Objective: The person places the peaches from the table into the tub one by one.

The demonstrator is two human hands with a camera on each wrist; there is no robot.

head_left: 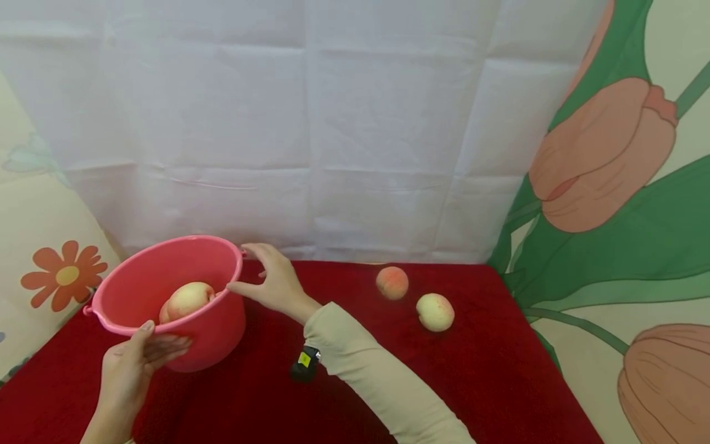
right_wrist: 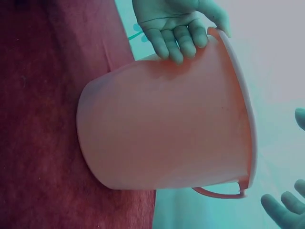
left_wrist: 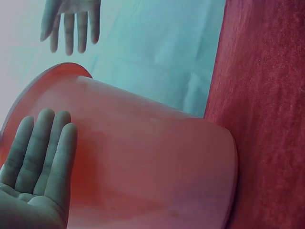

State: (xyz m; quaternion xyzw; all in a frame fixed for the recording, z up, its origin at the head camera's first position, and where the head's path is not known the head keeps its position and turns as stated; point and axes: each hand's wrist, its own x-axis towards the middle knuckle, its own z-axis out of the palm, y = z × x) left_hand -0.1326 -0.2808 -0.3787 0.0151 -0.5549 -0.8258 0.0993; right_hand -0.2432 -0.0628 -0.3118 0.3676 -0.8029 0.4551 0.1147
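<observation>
A pink plastic bucket [head_left: 216,345] stands on the red cloth with peaches [head_left: 191,298] inside. My left hand [head_left: 130,364] is at its near side, thumb tip at the rim, fingers extended along the outer wall. In the left wrist view, the same hand's fingers [left_wrist: 40,152] lie nearly straight before the bucket [left_wrist: 152,157]. At the far right of the rim is my right hand [head_left: 277,280], thumb and fingers spread around the handle mount. Seen from the right wrist, its fingers [right_wrist: 281,207] are apart from the bucket wall.
Two more peaches, a reddish one [head_left: 392,283] and a paler one [head_left: 435,312], lie on the red cloth [head_left: 488,370] to the right. Behind the table hangs a white sheet [head_left: 377,142]. The bucket's handle [right_wrist: 217,194] hangs against its side.
</observation>
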